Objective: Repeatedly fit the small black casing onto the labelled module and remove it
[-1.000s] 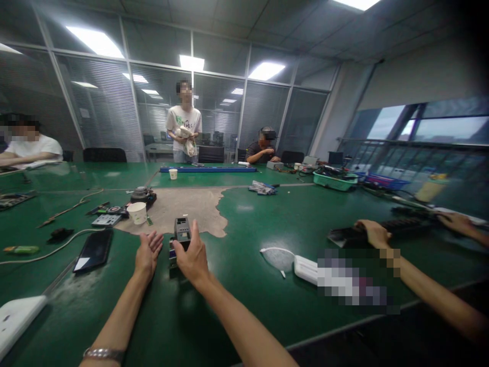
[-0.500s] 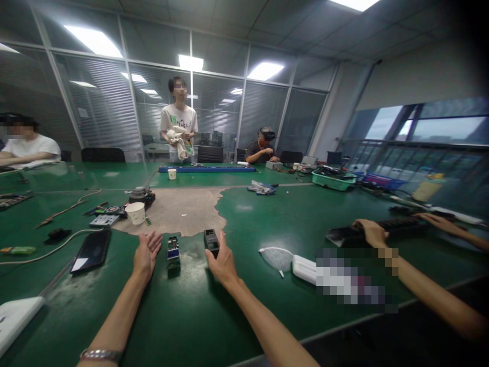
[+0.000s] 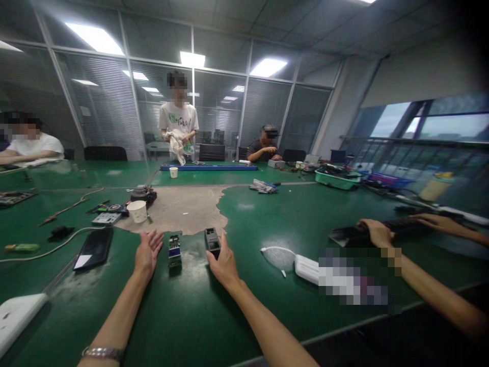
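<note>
My left hand (image 3: 147,255) rests on the green table (image 3: 183,316), palm turned inward and fingers spread, with nothing in it. Just right of it stands a small circuit module (image 3: 174,251) with a blue part, not touched by either hand. My right hand (image 3: 223,260) has its thumb and fingers around a black plastic housing (image 3: 212,241), which has openings in its top and front. The fingers behind the housing are partly hidden.
A black phone (image 3: 93,248), paper cup (image 3: 137,211) and electronic parts lie left. At right are a white power bank (image 3: 306,268) with a cable and another person's hands (image 3: 376,233) on a long black part (image 3: 346,235). Other people are across the table.
The view has shifted slightly. Both my hands keep their places beside the module and at the housing. The standing person's head has turned downward.
</note>
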Motion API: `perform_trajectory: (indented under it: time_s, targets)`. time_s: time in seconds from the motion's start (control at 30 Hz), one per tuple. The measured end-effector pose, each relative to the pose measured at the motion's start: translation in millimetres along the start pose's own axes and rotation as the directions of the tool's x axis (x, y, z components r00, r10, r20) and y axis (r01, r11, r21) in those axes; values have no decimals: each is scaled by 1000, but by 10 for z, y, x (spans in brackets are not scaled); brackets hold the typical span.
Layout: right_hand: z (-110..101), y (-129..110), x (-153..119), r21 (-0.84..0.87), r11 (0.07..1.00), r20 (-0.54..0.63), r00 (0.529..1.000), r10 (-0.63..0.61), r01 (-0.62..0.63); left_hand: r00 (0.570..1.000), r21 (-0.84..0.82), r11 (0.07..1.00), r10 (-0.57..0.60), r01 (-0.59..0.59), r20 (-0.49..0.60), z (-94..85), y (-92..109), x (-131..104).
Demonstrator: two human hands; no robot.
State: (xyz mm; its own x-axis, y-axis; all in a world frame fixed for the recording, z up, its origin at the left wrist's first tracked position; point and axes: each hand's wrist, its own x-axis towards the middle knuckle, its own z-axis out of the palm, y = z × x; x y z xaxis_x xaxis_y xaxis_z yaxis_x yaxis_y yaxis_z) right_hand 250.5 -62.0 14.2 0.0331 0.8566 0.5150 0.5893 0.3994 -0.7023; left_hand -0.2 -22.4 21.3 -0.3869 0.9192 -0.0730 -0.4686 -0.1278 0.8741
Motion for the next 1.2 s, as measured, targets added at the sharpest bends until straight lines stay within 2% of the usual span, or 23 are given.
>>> perform_trajectory:
  time_s: [0.1, 0.23, 0.37, 0.47, 0.63, 0.83, 1.07, 1.2]
  targets:
    - [-24, -140, 38, 46, 999, 9, 1000, 20, -20, 1000, 5, 1000, 0, 0, 9, -9, -12, 15]
    - [-23, -495, 110, 100, 995, -14, 1000, 10, -9, 1000, 9, 1000, 10, -10, 16, -5, -7, 4]
    - [140, -803, 131, 154, 988, 21, 999, -31, 28, 1000, 13, 1000, 12, -13, 15, 12, 23, -34]
    - [332, -910, 114, 121, 993, 42, 999, -24, 19, 1000, 20, 1000, 6, -6, 6, 22, 45, -53]
    - [569, -1001, 104, 37, 999, 83, 996, -28, 25, 1000, 24, 1000, 3, -4, 5, 23, 50, -54]
    - [694, -1086, 54, -80, 996, 112, 993, -33, 43, 1000, 25, 1000, 7, -7, 6, 10, 34, -35]
    - [766, -892, -149, -68, 996, 145, 988, -50, 61, 1000, 27, 1000, -3, 3, 5, 3, 24, -11]
    - [786, -794, -200, 3, 995, 113, 989, -100, 100, 1000, 34, 999, 8, -9, 12, 9, 17, -14]
